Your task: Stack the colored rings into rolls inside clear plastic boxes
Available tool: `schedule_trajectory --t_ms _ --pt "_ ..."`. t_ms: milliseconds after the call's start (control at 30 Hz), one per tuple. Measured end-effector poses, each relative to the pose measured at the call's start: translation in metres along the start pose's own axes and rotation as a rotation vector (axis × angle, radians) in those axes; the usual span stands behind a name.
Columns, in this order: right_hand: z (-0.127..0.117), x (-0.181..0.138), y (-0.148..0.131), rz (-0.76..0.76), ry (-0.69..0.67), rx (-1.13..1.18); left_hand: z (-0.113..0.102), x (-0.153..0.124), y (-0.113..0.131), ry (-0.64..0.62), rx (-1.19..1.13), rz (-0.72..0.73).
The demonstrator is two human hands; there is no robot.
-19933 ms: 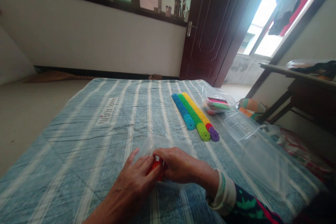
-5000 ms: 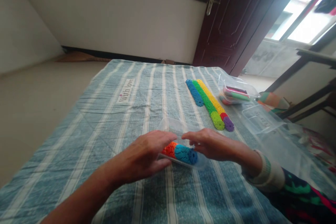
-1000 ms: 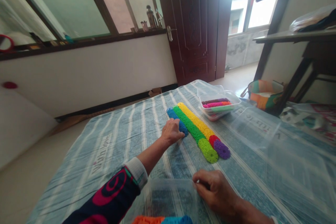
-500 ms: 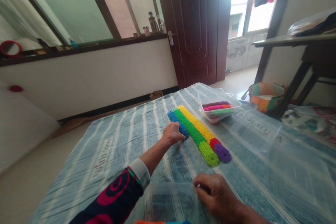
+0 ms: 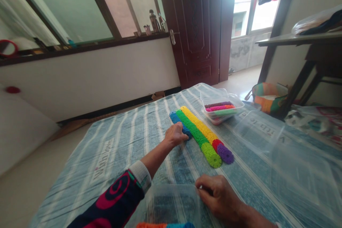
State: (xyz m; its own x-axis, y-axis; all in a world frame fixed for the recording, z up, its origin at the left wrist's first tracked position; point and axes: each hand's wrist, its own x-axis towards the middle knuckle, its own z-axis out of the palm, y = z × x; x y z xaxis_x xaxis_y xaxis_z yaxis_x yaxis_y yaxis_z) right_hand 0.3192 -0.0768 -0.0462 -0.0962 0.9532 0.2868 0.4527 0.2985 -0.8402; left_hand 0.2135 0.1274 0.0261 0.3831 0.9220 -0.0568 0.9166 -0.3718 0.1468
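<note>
Blue and partly covered, a stack of notched discs (image 5: 175,117) lies on the striped bedspread (image 5: 128,131) beside the green stack (image 5: 191,124), with the left hand (image 5: 175,133) curled round it. The right hand (image 5: 220,196) pinches the near corner of 1 transparent plastic box (image 5: 173,194), where an orange-and-blue stack (image 5: 165,225) shows.

The near box (image 5: 173,203) is cut off. Past it, the left hand (image 5: 175,134) hides part of the blue roll (image 5: 174,117).
</note>
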Motion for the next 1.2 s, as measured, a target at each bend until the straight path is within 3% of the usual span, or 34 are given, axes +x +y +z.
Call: schedule_trajectory --t_ms 300,467,600,733,800,900,1000,1133,1200 --pt "-0.001 0.000 -0.001 0.025 0.002 0.004 0.002 -0.001 0.000 -0.029 -0.131 0.008" --pt "-0.003 0.001 -0.002 0.015 0.015 0.022 -0.014 -0.014 -0.012 -0.029 -0.271 -0.006" --pt "-0.008 -0.002 0.001 -0.008 0.092 -0.023 -0.036 -0.055 -0.025 -0.024 -0.390 0.014" --pt "-0.013 -0.005 0.002 -0.078 0.236 -0.091 -0.050 -0.118 -0.033 -0.016 -0.452 0.038" --pt "-0.016 -0.004 -0.006 -0.143 0.276 -0.117 -0.052 -0.149 -0.036 0.052 -0.441 0.037" --pt "-0.019 0.004 -0.031 -0.266 0.187 -0.164 -0.048 -0.187 -0.038 0.113 -0.446 0.039" --pt "-0.017 0.019 -0.065 -0.361 0.048 -0.363 -0.041 -0.212 -0.040 0.198 -0.441 0.037" --pt "-0.007 0.041 -0.099 -0.329 -0.071 -0.742 -0.028 -0.226 -0.043 0.282 -0.471 0.042" --pt "-0.002 0.048 -0.106 -0.290 -0.130 -0.810 -0.022 -0.228 -0.047 0.295 -0.540 0.036"
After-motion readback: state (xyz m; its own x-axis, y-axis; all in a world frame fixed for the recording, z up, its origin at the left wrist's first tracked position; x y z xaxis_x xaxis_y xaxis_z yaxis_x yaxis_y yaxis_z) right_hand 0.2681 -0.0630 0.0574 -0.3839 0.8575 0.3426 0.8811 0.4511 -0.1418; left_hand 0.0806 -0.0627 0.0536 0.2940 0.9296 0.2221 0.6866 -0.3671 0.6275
